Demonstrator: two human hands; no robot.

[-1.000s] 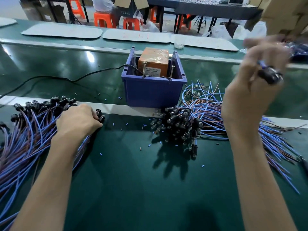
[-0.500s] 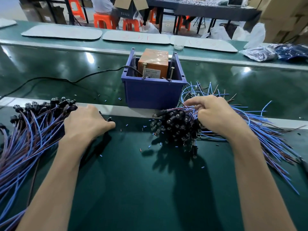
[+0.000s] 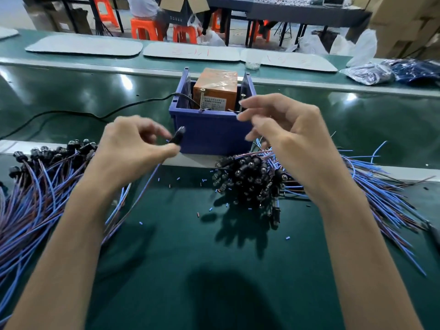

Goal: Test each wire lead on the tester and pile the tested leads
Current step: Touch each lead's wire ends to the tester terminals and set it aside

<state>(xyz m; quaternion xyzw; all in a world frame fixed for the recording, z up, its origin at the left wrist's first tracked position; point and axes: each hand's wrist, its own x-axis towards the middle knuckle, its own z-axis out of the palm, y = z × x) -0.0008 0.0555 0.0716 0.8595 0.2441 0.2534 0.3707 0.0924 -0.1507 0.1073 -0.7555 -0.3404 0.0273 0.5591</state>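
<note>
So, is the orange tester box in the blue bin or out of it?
In. The orange tester box stands inside the blue bin, its top showing above the front rim, between the two side walls.

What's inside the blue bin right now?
An orange box, with a black cable running in and two upright metal pins at the front. The front wall of the blue bin hides everything lower.
</note>
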